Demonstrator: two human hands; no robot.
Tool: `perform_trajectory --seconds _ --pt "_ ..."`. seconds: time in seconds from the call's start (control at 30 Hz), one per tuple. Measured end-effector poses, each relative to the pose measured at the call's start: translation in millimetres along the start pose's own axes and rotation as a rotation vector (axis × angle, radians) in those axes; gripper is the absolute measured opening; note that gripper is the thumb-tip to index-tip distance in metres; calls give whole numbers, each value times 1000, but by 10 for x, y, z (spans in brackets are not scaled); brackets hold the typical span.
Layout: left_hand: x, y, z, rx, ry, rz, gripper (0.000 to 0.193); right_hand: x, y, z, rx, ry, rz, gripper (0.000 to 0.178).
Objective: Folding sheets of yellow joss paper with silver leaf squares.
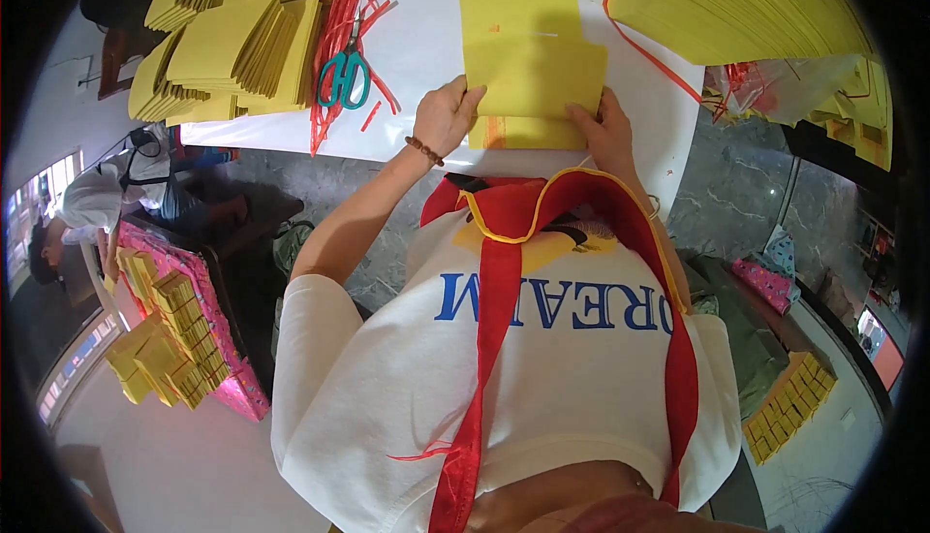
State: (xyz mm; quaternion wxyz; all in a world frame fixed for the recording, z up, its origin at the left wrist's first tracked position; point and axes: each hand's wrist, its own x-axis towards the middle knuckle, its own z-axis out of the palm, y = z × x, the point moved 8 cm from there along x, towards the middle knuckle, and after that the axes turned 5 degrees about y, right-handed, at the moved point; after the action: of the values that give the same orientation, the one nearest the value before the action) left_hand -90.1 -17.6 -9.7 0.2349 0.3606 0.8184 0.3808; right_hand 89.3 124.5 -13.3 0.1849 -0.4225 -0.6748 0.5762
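Yellow paper sheets point(538, 78) lie overlapping on the white tabletop, partly offset from one another, with small orange-red marks on some. My left hand point(448, 118) closes on their left edge, thumb against the paper; a brown bead bracelet circles that wrist. At the right edge my right hand point(604, 132) grips the sheets, thumb on top and fingers around the side. How many layers are between my fingers is hidden. Teal-handled scissors point(344, 79) rest left of my left hand, on red plastic strips point(351, 10).
Bundles of folded yellow paper point(228, 44) are piled at the table's left. A tall yellow paper stack point(741, 5) stands at the right, a red strip point(654, 53) beside it. The white table's point(291, 136) near edge runs before my red apron point(499, 291). Another person point(92, 194) sits far left.
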Motion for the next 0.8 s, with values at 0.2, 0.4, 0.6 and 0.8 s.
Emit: perform_trajectory --seconds 0.2,0.4,0.6,0.8 --pt "118 -137 90 78 -27 -139 27 119 -31 -57 -189 108 -119 36" --pt "185 -254 123 -8 -36 -181 29 89 -2 -34 -301 165 -139 36" --pt "203 -322 141 -81 -21 -169 33 104 -22 -33 -293 181 -156 36" --pt "160 380 -221 227 265 177 39 117 29 -55 -301 198 -154 36"
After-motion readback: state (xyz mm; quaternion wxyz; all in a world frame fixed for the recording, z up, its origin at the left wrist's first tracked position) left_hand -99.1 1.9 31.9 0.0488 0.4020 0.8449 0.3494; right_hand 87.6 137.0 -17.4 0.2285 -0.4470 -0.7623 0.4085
